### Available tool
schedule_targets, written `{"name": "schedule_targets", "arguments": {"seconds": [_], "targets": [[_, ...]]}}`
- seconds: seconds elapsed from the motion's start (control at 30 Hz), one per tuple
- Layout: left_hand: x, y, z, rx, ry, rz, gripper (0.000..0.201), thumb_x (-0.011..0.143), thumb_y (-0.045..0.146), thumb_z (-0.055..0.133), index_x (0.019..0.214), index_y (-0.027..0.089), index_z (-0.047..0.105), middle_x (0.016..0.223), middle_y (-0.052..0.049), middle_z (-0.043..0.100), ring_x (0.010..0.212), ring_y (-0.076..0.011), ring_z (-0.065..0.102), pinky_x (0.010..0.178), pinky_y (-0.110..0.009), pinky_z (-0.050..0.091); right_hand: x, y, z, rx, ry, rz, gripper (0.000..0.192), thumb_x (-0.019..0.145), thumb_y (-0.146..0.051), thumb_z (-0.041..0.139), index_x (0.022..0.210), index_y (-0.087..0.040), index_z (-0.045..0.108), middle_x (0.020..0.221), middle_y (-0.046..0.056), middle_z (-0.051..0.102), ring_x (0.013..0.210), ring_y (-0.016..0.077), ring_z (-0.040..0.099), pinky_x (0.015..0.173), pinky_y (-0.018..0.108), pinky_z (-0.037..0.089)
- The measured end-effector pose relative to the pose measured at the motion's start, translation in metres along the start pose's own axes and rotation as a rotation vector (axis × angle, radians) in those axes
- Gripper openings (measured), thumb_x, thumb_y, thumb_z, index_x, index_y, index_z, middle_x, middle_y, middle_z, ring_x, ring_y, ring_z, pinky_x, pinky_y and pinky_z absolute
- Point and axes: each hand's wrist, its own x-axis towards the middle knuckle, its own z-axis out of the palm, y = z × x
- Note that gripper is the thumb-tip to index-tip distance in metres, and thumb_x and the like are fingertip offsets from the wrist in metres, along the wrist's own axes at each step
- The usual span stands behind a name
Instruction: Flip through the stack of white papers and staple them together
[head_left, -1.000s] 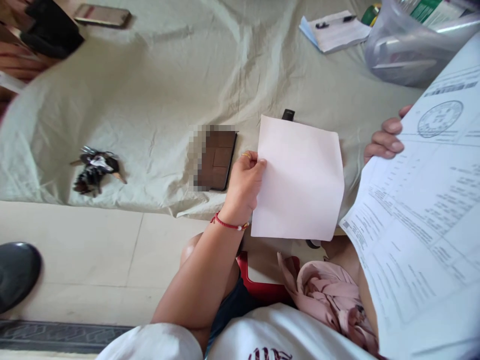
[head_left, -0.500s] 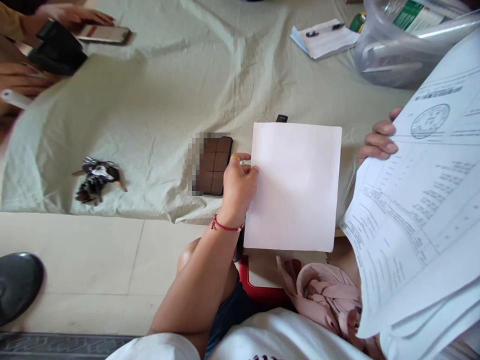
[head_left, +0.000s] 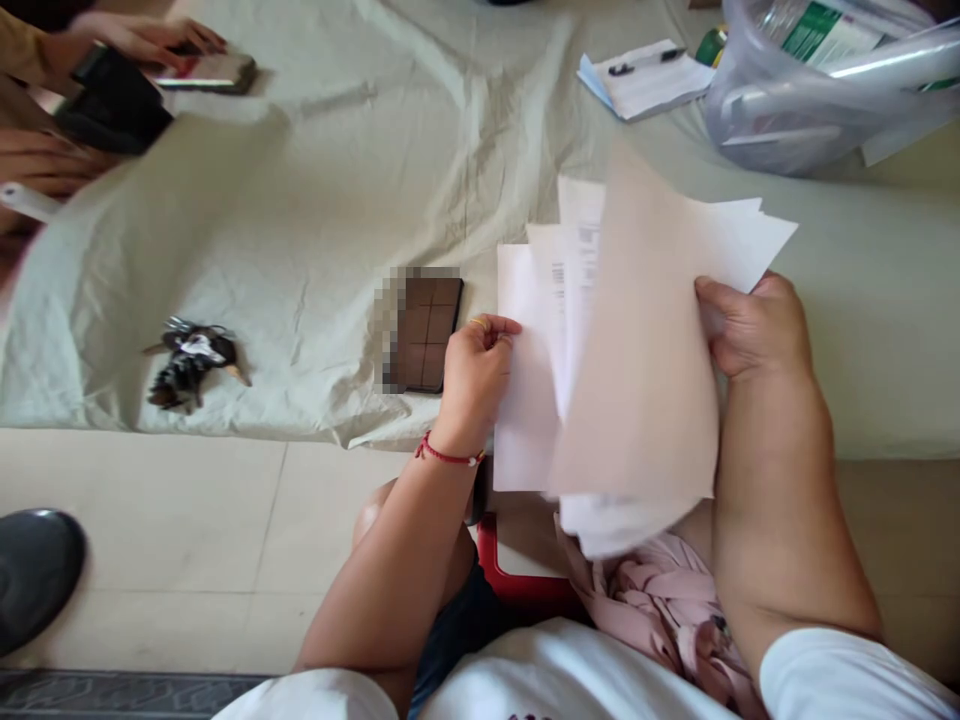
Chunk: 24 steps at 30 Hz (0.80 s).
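My left hand [head_left: 480, 375] pinches the left edge of a white sheet of paper [head_left: 517, 400] over the table's front edge. My right hand [head_left: 757, 325] grips the right side of a loose stack of papers [head_left: 645, 370], thumb on top. The stack lies over most of the white sheet and is fanned and partly blurred. Its top sheet shows a blank side, while strips of print and a barcode show on sheets behind it. Just left of my left hand lies a dark phone [head_left: 429, 335], part of it pixelated.
A green cloth [head_left: 337, 200] covers the table. Keys [head_left: 193, 360] lie at left. At back right are a pen on folded papers [head_left: 652, 78] and a clear plastic container [head_left: 780, 120]. Another person's hands [head_left: 165, 45] are by a phone [head_left: 210, 75] at top left.
My right hand has swung the printed stack from the right over the white sheet, turning its blank side up. My left hand stays nearly in place on the sheet's edge.
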Motion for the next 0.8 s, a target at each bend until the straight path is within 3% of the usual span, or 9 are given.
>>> {"name": "schedule_targets", "arguments": {"seconds": [0.07,0.13,0.37,0.6,0.8], "targets": [[0.000,0.000,0.000,-0.025,-0.004,-0.009,0.014,0.074,0.014,0.069,0.084,0.020,0.076,0.072,0.001,0.063,0.058,-0.0128,0.041,0.057,-0.027,0.031,0.005,0.007,-0.003,0.033,0.017,0.019,0.034,0.071,-0.004,0.083,0.104,-0.013,0.082,0.114,0.009,0.086,0.102,0.0232,0.079,0.109,0.043,0.063],[-0.001,0.001,0.000,-0.048,-0.014,-0.011,0.010,0.077,0.017,0.071,0.085,0.020,0.077,0.070,0.002,0.062,0.060,-0.0130,0.043,0.059,-0.027,0.032,0.008,0.011,-0.005,0.028,0.042,0.008,0.036,0.066,-0.006,0.080,0.101,-0.014,0.082,0.110,0.008,0.086,0.099,0.0221,0.079,0.110,0.041,0.062],[-0.002,0.001,0.001,-0.130,-0.046,-0.034,0.007,0.082,0.023,0.072,0.087,0.020,0.075,0.073,0.001,0.061,0.065,-0.0143,0.050,0.061,-0.027,0.037,0.009,0.013,-0.004,0.011,0.033,-0.026,0.040,0.063,-0.011,0.081,0.103,-0.015,0.082,0.114,0.010,0.086,0.100,0.0222,0.080,0.110,0.040,0.063],[0.002,-0.001,0.002,-0.178,-0.003,0.002,0.028,0.070,0.009,0.069,0.093,0.024,0.068,0.073,0.005,0.054,0.058,-0.0116,0.041,0.057,-0.026,0.032,0.009,0.010,-0.001,0.027,0.077,-0.032,0.041,0.063,-0.010,0.080,0.103,-0.016,0.081,0.117,0.010,0.086,0.105,0.0246,0.080,0.110,0.042,0.064],[0.003,-0.003,0.004,-0.236,-0.028,-0.028,0.020,0.072,0.016,0.074,0.091,0.022,0.070,0.077,0.002,0.065,0.063,-0.0122,0.052,0.062,-0.025,0.043,0.006,0.012,0.005,0.055,0.048,-0.005,0.040,0.061,-0.012,0.080,0.101,-0.016,0.080,0.114,0.009,0.086,0.105,0.0242,0.080,0.112,0.042,0.064]]}}
